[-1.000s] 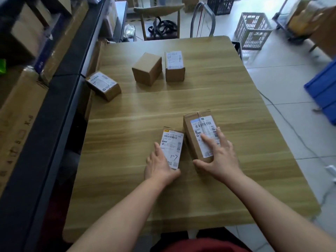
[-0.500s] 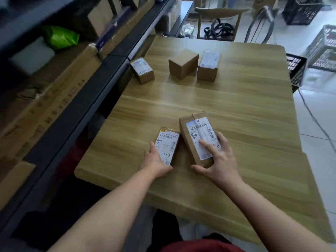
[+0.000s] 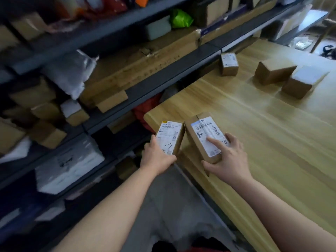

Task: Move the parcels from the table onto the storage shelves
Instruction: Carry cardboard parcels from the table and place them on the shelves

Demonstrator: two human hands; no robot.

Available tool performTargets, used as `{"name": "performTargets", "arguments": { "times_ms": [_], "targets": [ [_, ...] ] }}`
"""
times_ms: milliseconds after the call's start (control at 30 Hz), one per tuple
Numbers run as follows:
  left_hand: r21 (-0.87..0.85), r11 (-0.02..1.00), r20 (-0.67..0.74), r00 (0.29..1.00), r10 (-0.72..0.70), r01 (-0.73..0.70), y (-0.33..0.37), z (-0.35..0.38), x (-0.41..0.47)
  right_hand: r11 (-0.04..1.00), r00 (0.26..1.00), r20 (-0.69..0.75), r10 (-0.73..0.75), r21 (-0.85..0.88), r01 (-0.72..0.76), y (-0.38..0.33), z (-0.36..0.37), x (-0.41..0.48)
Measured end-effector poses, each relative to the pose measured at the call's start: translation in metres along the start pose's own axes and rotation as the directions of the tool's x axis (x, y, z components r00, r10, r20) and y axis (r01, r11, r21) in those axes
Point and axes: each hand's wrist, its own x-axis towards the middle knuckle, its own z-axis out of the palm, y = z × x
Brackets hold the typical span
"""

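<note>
Parcel 1-7 [image 3: 170, 137] now nearer crowded shelves [image 3: 163, 82]

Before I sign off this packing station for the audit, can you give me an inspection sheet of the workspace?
Surface: wooden table, set against the shelves.
Job's things: 1-7 parcel at the table's near corner; other parcel beside it; three far parcels.
Clutter: green bag and many boxes crowd the shelves.
Hands: left hand grips the 1-7 parcel; right hand holds the other parcel, forefinger on its label.
Cables: dark tangle at far right, too blurred to tell.
Surroundings: grey floor below the table edge.
</note>
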Motion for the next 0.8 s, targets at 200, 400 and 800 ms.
{"name": "performTargets", "arguments": {
  "times_ms": [200, 400, 800],
  "targets": [
    [-0.126, 0.977, -0.201, 0.961, -0.192, 0.170, -0.112, -0.062, -0.061, 0.957, 0.942, 0.180, -0.284, 0.001, 0.289, -0.101, 0.035, -0.017],
    [-0.285, 0.893, -0.336, 0.837, -0.433, 0.347, -0.244, -0.112, -0.167, 0.855, 0.807, 0.296, -0.511, 0.079, 0.512, -0.220, 0.093, -0.087],
    [-0.514, 0.666, -0.468, 0.473, -0.746, 0.541, -0.447, -0.155, -0.410, 0.618, 0.459, 0.486, -0.744, 0.239, 0.749, -0.405, 0.194, -0.293]
  ]
}}
